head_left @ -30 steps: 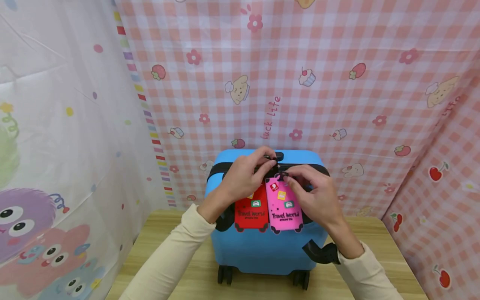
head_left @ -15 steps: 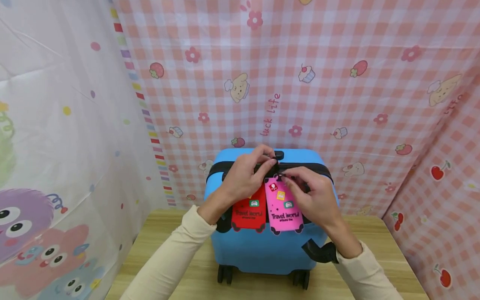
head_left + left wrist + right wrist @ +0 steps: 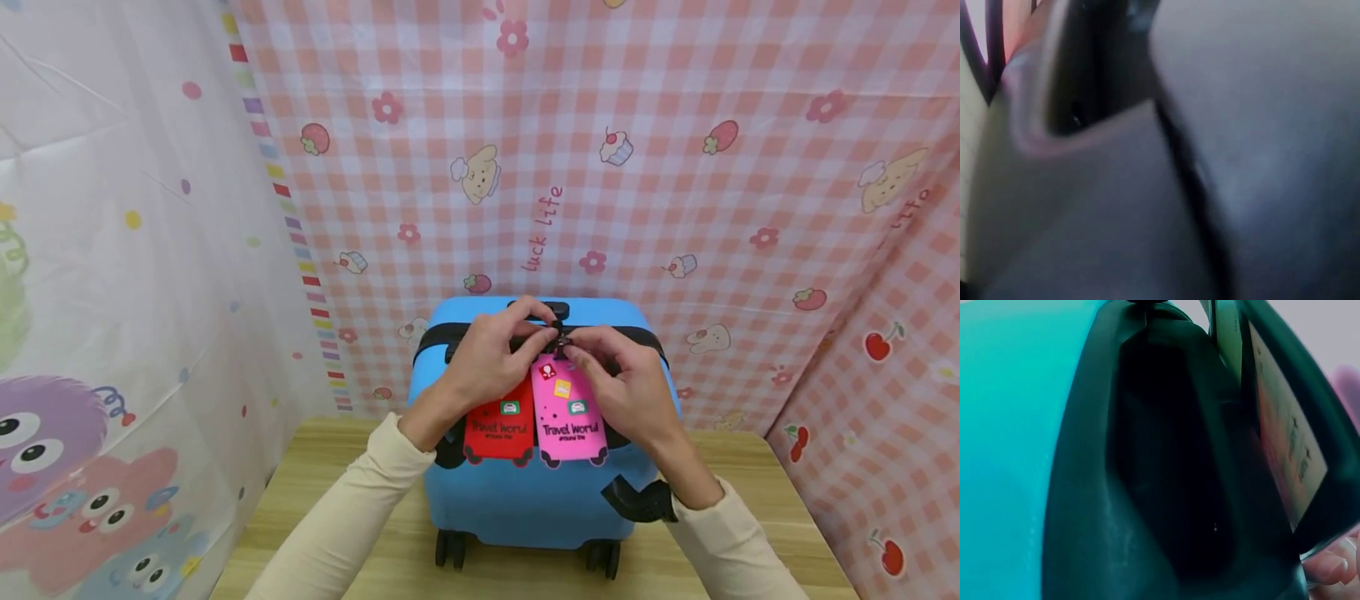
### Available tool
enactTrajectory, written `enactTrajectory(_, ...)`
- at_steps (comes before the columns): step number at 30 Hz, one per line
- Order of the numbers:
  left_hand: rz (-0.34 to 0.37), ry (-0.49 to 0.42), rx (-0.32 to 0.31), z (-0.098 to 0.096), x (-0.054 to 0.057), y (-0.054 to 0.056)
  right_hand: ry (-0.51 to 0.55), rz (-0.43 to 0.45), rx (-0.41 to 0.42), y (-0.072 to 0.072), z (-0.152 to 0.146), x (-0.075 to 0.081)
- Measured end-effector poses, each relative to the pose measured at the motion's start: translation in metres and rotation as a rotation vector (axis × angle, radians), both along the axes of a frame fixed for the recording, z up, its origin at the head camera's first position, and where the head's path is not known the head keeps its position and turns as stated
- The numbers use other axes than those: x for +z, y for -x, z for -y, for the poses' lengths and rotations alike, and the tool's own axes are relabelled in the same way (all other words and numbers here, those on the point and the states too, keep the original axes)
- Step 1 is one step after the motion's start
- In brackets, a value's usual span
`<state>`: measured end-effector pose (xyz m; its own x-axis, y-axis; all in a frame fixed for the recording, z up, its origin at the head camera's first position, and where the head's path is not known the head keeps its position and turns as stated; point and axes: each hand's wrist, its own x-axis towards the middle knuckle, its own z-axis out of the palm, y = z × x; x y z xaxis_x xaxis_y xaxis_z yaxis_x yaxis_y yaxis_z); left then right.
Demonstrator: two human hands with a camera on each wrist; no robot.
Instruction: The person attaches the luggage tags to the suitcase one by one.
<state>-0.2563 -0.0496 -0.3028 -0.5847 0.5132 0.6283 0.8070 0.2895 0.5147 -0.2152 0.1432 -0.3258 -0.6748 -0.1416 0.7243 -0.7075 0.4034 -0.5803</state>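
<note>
A light-blue suitcase (image 3: 525, 504) stands upright, a pink luggage tag (image 3: 572, 417) and a red luggage tag (image 3: 498, 429) hanging side by side over its front. With thumb and index finger my left hand (image 3: 487, 354) pinches a small black strap (image 3: 557, 327) near the top handle, covering the upper part of the red tag. My right hand (image 3: 633, 379) pinches the black strap at the pink tag's top, its fingertips close to the left ones. In the right wrist view a few fingers (image 3: 1329, 569) show beside a black-framed tag with a pale card (image 3: 1291, 431).
The suitcase stands on a wood-grain table (image 3: 712, 508), on black wheels (image 3: 450, 548). Behind it hangs a pink checked curtain (image 3: 420, 192), with a white cartoon curtain (image 3: 150, 292) at left. A black wrist band (image 3: 641, 502) hangs off the right sleeve. The left wrist view is mostly blurred grey surfaces.
My right fingertips have shifted slightly left and up, closer to the left fingertips. The red tag has slid a little left. More of the handle shows behind the left fingers.
</note>
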Motion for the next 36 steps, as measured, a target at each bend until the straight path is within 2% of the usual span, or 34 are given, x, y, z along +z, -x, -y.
enactTrajectory(6,-0.05,0.006,0.016,-0.0015,-0.0002,0.0001,0.072,0.07,0.025,0.0003,0.0016,-0.0004)
enactTrajectory(11,-0.14,0.044,0.042,-0.0026,-0.0003,0.0012,0.172,0.119,0.089,0.001,0.0014,-0.0008)
enactTrajectory(15,-0.202,0.047,0.056,-0.0044,-0.0006,0.0018,0.22,0.123,0.127,0.0008,0.0008,-0.0009)
enactTrajectory(25,-0.309,0.05,0.115,-0.0082,-0.0026,0.0027,0.242,0.104,0.125,0.0032,0.0011,-0.0012)
enactTrajectory(30,-0.303,0.057,0.128,-0.0076,-0.0036,0.0033,0.211,0.102,0.113,0.0031,0.0018,-0.0015)
enactTrajectory(36,-0.221,0.043,0.124,-0.0061,-0.0036,0.0042,0.2,0.095,0.093,0.0033,0.0031,-0.0016)
